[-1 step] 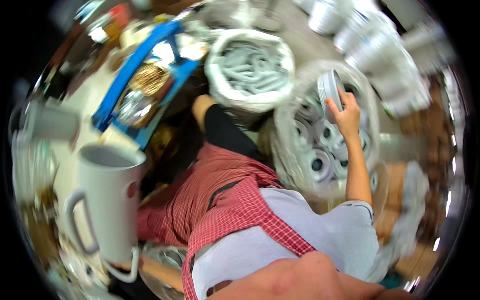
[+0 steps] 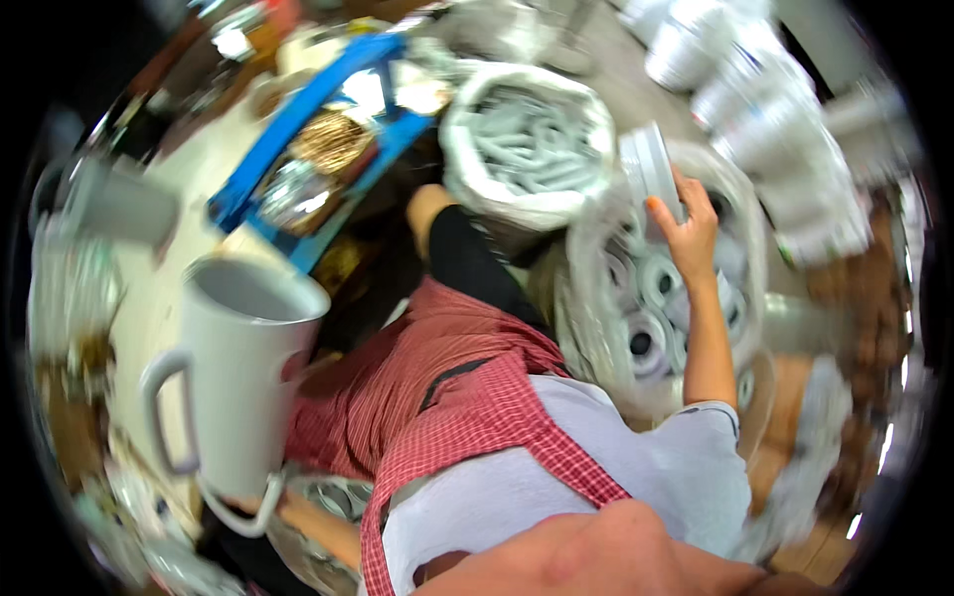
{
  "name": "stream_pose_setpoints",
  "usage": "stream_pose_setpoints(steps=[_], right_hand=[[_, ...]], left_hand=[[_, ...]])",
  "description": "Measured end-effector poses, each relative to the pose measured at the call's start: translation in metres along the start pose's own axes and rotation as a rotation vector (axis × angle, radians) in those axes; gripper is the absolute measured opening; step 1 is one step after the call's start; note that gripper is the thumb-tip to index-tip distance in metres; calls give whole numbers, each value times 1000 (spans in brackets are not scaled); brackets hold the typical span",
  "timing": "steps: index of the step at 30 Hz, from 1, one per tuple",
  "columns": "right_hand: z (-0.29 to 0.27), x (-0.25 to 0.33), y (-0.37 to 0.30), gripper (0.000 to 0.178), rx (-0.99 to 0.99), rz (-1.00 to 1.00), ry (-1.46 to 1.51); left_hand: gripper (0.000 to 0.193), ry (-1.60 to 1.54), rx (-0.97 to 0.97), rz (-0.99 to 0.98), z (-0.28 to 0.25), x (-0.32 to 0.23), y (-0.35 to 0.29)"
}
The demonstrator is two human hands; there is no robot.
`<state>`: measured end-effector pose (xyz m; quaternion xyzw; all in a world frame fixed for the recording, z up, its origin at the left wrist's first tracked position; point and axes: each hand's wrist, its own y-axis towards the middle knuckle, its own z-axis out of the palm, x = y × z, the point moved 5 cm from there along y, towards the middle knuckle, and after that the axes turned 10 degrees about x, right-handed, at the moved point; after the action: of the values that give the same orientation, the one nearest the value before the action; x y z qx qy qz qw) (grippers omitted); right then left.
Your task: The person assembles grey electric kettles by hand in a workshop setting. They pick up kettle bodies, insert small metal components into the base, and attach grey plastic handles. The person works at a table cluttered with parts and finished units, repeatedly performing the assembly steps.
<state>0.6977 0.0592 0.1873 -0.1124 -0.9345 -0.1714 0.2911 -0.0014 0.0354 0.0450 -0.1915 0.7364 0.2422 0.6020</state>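
My right hand is closed around the edge of a round grey plastic lid, held on its side. The lid hangs over the far rim of a clear plastic-lined bin holding several grey ring-shaped parts. On the left stands a tall grey pitcher with a side handle and a red round mark. A second, white curved handle shows below it. Reaching past that handle, my left hand is mostly hidden, its fingers not showing. Close to my left forearm is a clear bag of grey pieces.
A white-lined sack of grey curved pieces stands ahead. Left of it, a blue frame holds gold and silver shiny material. Another grey pitcher is on the pale table. Wrapped white stacks lie at the far right.
The whole view has shifted slightly, so the surroundings sit further right. My right hand has carried the lid left and away, toward the bin's far rim. The left hand stays beside the white handle.
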Motion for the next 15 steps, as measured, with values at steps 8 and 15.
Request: stream_pose_setpoints(steps=[8,15], right_hand=[[171,245,13,78,410,-1096,719],[190,265,7,73,540,-1219,838]], left_hand=[[34,-490,-194,-146,3,-2,-69],[39,-628,-295,-284,-12,6,-77]])
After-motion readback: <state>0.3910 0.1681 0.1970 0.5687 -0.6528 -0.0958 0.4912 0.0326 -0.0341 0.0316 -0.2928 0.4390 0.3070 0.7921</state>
